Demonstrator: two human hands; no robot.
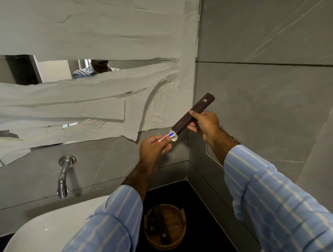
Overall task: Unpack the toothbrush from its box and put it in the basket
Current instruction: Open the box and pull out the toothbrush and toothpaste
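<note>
Striped blue sleeves (pixel 281 193) fill the bottom of the view, nearest the lens. Fingers of the left hand (pixel 153 148) pinch the red, white and blue end of the toothbrush (pixel 167 136), which pokes from the open lower end of the box (pixel 193 114). Fingers of the right hand (pixel 205 124) wrap the dark brown box at its middle; it slants up toward one o'clock, against the grey wall. At six o'clock from the hands, well below, the round wicker basket (pixel 165 227) sits on a black counter (pixel 201 210), dark items inside. At seven o'clock lies a white basin (pixel 42 234), a chrome spout (pixel 64 175) above it.
</note>
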